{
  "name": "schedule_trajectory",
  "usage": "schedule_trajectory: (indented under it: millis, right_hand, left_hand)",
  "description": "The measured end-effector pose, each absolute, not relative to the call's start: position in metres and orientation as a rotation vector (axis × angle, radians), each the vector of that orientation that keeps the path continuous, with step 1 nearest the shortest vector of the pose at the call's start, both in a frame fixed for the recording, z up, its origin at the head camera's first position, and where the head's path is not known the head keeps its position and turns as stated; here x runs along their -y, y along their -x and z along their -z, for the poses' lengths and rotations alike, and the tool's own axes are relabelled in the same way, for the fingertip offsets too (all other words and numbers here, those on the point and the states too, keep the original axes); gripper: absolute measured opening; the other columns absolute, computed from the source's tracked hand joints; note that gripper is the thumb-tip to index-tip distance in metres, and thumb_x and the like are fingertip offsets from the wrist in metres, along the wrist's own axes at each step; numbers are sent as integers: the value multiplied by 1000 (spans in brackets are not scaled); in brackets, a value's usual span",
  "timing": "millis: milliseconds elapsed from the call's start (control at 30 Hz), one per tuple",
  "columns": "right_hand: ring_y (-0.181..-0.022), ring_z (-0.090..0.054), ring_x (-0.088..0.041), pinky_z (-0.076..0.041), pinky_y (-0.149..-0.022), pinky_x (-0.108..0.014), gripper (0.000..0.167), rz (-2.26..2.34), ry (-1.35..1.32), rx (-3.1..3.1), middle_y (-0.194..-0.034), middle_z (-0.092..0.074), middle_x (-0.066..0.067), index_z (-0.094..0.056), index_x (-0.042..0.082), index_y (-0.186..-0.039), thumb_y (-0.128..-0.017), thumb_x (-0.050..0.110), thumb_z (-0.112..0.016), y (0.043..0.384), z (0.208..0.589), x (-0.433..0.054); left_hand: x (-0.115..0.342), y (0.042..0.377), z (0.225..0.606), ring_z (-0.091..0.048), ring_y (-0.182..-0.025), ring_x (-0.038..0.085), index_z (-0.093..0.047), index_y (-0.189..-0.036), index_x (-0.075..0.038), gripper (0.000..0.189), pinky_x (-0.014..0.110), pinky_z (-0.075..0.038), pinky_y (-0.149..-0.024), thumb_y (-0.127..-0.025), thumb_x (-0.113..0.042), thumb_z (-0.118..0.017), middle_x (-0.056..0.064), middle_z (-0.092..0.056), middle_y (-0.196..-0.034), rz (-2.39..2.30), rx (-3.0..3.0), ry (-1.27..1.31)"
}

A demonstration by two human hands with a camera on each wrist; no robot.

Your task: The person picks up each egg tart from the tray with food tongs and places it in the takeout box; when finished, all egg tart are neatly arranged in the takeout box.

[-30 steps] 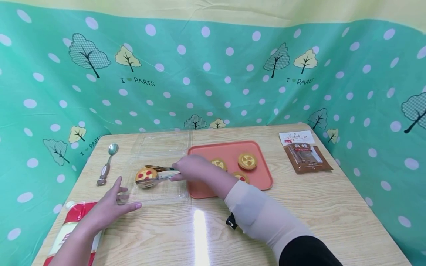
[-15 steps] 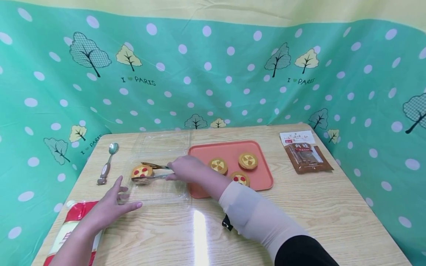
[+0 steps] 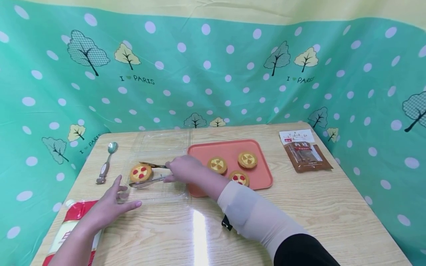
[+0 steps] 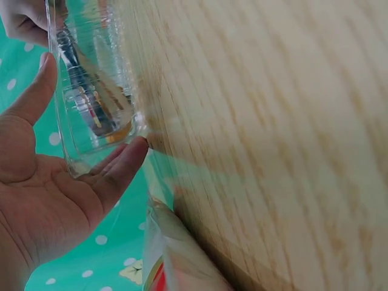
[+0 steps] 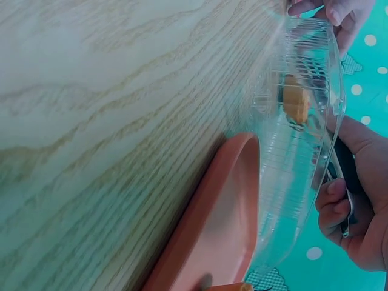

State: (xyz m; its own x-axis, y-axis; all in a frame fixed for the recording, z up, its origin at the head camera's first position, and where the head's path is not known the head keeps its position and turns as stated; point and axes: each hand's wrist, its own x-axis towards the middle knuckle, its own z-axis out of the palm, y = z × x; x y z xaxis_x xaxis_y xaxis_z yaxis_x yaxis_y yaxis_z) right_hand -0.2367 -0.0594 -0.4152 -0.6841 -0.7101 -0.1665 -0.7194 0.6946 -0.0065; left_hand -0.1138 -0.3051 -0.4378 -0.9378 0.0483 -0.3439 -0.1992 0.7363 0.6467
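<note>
My right hand (image 3: pixel 181 168) grips metal tongs (image 3: pixel 150 180), which pinch a round tart with red dots (image 3: pixel 141 172) inside a clear plastic clamshell box (image 3: pixel 161 146). The right wrist view shows the same hand (image 5: pixel 354 203) curled round the tong handles, with the tart (image 5: pixel 296 103) seen through the box wall (image 5: pixel 291 170). My left hand (image 3: pixel 114 202) lies flat with straight fingers against the box's front-left corner. In the left wrist view that open hand (image 4: pixel 48 176) touches the box corner (image 4: pixel 82 148). Three more tarts (image 3: pixel 247 159) lie on the orange tray (image 3: pixel 229 147).
The tray stands right of the box, touching it. A spoon (image 3: pixel 107 163) lies at the far left. A brown snack packet (image 3: pixel 304 152) sits at the back right. A red and white bag (image 3: pixel 71 225) lies at the front-left edge. Bare wooden table (image 3: pixel 299 214) stretches front and right.
The tongs have carried the red-dotted tart a little to the left, deeper into the clear box. My left hand has stayed at the corner.
</note>
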Motion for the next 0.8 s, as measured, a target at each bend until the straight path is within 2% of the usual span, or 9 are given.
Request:
schedule_trajectory:
  millis: [367,467,567,800]
  right_hand:
    - [-90,-66,-13,-57,-67,-33,66,-51,1096,-2733,-108,-68,4,-55,25,-138,-87,68,-56,236,402,40]
    - [-97,-67,-14,-58,-74,-34,69,-6,1093,-2733,-113,-68,2,-53,23,-141,-88,67,-56,236,398,30]
    - [-107,-66,-15,-57,-87,-34,72,52,1105,-2741,-120,-68,1,-50,20,-144,-89,65,-55,235,392,16]
    - [-120,-61,-18,-53,-96,-36,71,191,1091,-2788,-136,-61,-2,-48,19,-146,-91,63,-56,229,382,-20]
  left_hand:
    - [306,114,439,-41,-129,56,24,-153,-7,126,64,-43,-97,-84,-56,-70,32,-27,-151,-1033,-2599,117]
    - [306,114,438,-40,-130,55,24,-152,-7,126,64,-43,-97,-84,-57,-69,33,-26,-151,-1031,-2590,121]
    - [305,114,437,-39,-131,55,25,-152,-8,126,65,-43,-97,-84,-58,-69,32,-26,-152,-1025,-2580,130]
    - [306,114,438,-40,-130,55,26,-152,-8,126,65,-43,-97,-84,-58,-69,32,-25,-152,-1033,-2576,128]
